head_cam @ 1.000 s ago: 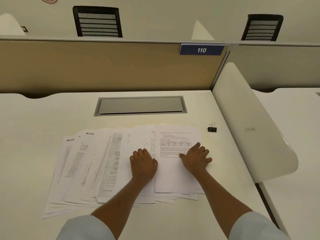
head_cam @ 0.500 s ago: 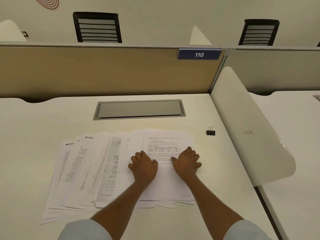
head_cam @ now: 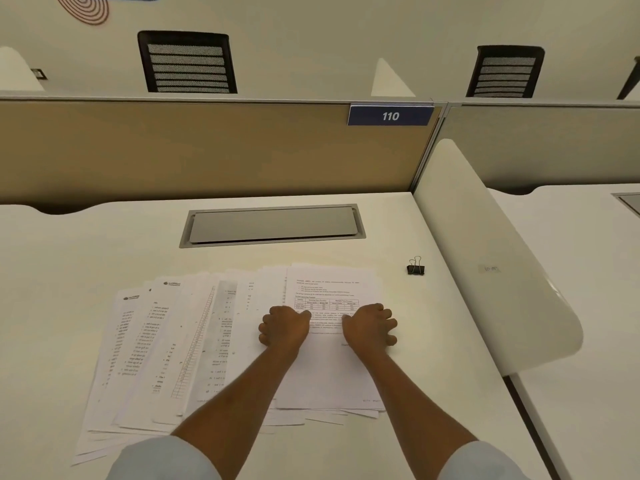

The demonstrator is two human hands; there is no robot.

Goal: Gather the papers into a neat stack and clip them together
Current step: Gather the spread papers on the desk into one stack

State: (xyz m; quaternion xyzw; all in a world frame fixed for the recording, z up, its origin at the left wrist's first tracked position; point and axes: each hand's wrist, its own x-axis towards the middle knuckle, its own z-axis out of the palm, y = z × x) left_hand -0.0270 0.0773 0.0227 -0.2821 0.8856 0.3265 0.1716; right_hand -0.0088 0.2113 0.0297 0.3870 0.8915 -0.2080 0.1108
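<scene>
Several printed papers point(head_cam: 194, 344) lie fanned out across the white desk point(head_cam: 69, 271), overlapping from left to right. The rightmost top sheet point(head_cam: 329, 375) carries text and a small table. My left hand point(head_cam: 284, 325) presses palm down on the sheets near that sheet's left edge, its fingers curled. On the same sheet's right part rests my right hand point(head_cam: 370, 325), with its fingers spread and bent. Neither hand grips anything. A black binder clip point(head_cam: 415, 267) sits alone on the desk, up and to the right of my right hand.
A grey cable flap point(head_cam: 273, 225) is set into the desk beyond the papers. A tan partition point(head_cam: 207, 150) with a blue sign "110" closes the back. A white curved divider point(head_cam: 485, 258) bounds the right side, close to the clip. Two black chairs stand behind.
Both hands slid left with the top sheet, bringing it further over the neighbouring pages. The fingers of both hands have curled in more. The clip has not moved.
</scene>
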